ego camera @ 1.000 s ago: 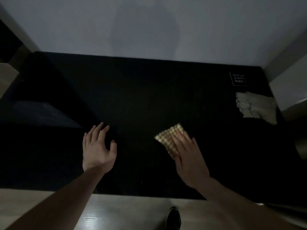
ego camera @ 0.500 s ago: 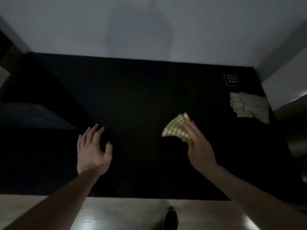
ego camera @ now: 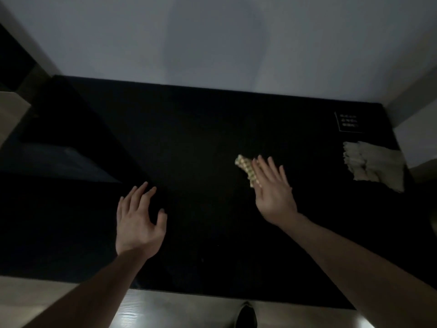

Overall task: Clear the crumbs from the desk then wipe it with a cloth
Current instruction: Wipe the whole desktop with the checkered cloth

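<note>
Cloth [ego camera: 247, 170] under right hand [ego camera: 272, 192] flat fingers, probably pressing; left hand [ego camera: 138, 223] spread, empty, well apart; one cloth, one pale rag [ego camera: 376, 164] on desk [ego camera: 212, 129].

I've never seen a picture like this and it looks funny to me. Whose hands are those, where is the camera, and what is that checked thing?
The camera sits on a person's head and looks forward and down, so you see their own two arms reaching out, as if you were them. There is just this one view.

The big dark surface is a desk pushed against a pale wall. The left hand is spread out with nothing in it, low over the desk. The right hand has straight fingers laid on a small checked cloth, which is bunched up beside the fingers. That cloth is for wiping the desk.

Far to the right lies a second, pale folded cloth, which nobody is touching. Near the back right corner is a small label, too blurry to read. The room is dim, so I cannot see any crumbs.
</note>
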The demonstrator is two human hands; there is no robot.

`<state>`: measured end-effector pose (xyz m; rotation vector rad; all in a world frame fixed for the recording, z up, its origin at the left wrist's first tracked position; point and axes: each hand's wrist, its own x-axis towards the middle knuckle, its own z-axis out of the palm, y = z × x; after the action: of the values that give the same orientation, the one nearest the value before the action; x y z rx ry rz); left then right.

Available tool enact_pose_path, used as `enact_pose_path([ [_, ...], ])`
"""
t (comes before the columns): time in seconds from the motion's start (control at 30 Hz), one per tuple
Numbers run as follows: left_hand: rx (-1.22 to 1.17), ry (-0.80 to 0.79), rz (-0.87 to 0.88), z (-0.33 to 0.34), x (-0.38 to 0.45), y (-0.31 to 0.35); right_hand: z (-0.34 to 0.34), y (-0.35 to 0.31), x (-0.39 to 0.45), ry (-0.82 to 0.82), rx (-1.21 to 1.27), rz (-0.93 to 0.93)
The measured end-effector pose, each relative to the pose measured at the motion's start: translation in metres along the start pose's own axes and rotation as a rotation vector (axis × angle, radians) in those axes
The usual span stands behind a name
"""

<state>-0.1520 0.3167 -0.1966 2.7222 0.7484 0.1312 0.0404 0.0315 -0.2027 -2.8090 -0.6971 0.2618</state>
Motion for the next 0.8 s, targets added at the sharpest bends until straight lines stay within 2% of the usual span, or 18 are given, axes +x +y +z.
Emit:
enact_pose_path([
  [0.23,0.0,-0.016,-0.003,-0.004,0.0,0.007,0.022,0.003,-0.155,-0.044,0.027,-0.268],
  [0.37,0.012,-0.041,-0.008,-0.006,-0.002,0.006,0.03,0.002,-0.196,-0.119,0.073,-0.375],
  [0.47,-0.001,-0.034,-0.002,-0.006,-0.002,0.004,0.011,0.009,-0.166,-0.135,0.357,-0.269],
  [0.53,-0.013,-0.03,-0.001,-0.005,-0.001,0.006,-0.008,0.019,-0.122,-0.009,0.439,-0.124],
  [0.7,-0.024,-0.02,-0.01,-0.004,0.001,0.007,-0.06,0.048,0.027,0.289,0.424,0.096],
  [0.8,-0.015,-0.02,-0.009,-0.004,0.002,0.007,-0.083,0.069,0.108,0.357,0.316,0.155],
])
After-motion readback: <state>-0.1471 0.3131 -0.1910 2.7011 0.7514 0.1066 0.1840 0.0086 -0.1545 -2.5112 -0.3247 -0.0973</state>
